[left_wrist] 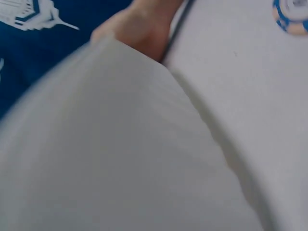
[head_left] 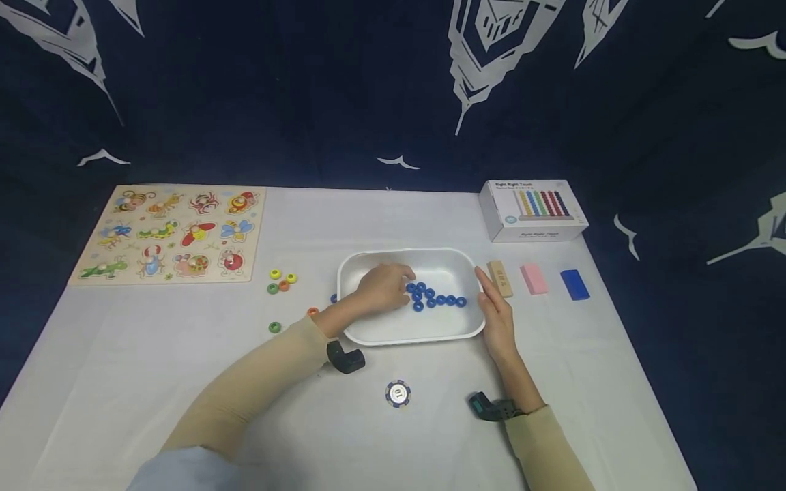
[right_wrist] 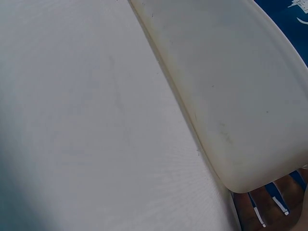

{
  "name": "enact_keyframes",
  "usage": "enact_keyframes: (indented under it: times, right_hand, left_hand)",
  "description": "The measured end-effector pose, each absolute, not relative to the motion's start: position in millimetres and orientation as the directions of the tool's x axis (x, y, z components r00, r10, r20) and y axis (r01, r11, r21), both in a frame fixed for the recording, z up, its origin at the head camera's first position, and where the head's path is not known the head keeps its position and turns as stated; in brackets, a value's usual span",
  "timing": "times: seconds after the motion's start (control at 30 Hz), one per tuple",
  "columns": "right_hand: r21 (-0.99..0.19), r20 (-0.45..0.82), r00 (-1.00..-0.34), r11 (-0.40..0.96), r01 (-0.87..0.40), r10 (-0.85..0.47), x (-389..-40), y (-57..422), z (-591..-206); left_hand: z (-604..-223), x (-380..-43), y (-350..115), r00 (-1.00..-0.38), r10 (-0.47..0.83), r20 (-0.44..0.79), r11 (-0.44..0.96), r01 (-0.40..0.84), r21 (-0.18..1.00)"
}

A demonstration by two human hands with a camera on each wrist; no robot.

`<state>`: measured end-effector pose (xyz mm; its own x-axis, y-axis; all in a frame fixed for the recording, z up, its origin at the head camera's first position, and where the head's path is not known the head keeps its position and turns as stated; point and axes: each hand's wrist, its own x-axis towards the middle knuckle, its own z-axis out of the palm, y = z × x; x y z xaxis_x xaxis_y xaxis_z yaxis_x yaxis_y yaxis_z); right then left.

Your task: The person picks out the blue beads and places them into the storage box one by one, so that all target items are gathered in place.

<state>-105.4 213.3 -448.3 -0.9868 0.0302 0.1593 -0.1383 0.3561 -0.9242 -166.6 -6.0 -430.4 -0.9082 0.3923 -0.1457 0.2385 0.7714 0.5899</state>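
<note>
In the head view, a white tray (head_left: 381, 332) holds several blue ring-shaped beads (head_left: 440, 300), strung out in a loose group toward its right half. My left hand (head_left: 383, 286) reaches into the tray; index finger and thumb are spread apart beside the leftmost beads. At the tray's right end, my right hand (head_left: 499, 317) rests against the rim with its fingers extended. Spread fingers (right_wrist: 284, 202) show past the tray's outer wall (right_wrist: 231, 96) in the right wrist view. A blurred sleeve (left_wrist: 120, 144) fills most of the left wrist view, so the beads are hidden there.
Loose yellow, green and orange beads (head_left: 284, 286) lie left of the tray, near an insect puzzle board (head_left: 168, 235). To the right are wooden (head_left: 500, 278), pink (head_left: 533, 279) and blue blocks (head_left: 574, 285), with a box (head_left: 533, 211) behind. A poker chip (head_left: 398, 393) lies in front.
</note>
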Motion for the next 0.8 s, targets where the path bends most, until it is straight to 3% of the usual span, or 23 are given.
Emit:
enact_keyframes:
  times: [0.1,0.2,0.33,0.4,0.5,0.67,0.8]
  right_hand:
    - [-0.923,0.159,-0.987,0.358,-0.141,0.023,-105.5,212.0,-449.0]
    - [-0.922,0.163,-0.986,0.360,-0.143,0.024,-105.7,211.9,-449.4]
    - [-0.923,0.168,-0.985,0.355,-0.147,0.028,-106.4,213.0,-449.6]
    - [-0.925,0.172,-0.985,0.348,-0.152,0.028,-107.1,213.6,-449.3]
    - [-0.925,0.176,-0.984,0.348,-0.154,0.034,-107.7,214.2,-449.5]
    - [-0.932,0.166,-0.985,0.332,-0.145,0.036,-108.5,214.1,-450.9]
    - [-0.932,0.153,-0.988,0.336,-0.133,0.033,-107.6,212.9,-451.1]
  left_hand:
    - [-420.2,-149.6,-15.6,-0.912,0.408,-0.049,0.741,0.299,0.601]
    - [-406.1,-129.0,-33.0,-0.916,0.363,0.174,0.640,0.380,0.668]
    - [-400.2,-109.9,-67.5,-0.872,0.149,0.467,0.449,0.480,0.754]
    - [-405.1,-105.5,-85.3,-0.852,0.033,0.522,0.395,0.491,0.777]
    - [-420.6,-103.0,-106.1,-0.870,-0.044,0.490,0.393,0.436,0.810]
    - [-453.2,-104.7,-122.1,-0.959,-0.022,0.282,0.515,0.231,0.825]
    - [-469.0,-106.3,-124.9,-0.984,-0.009,0.179,0.591,0.139,0.794]
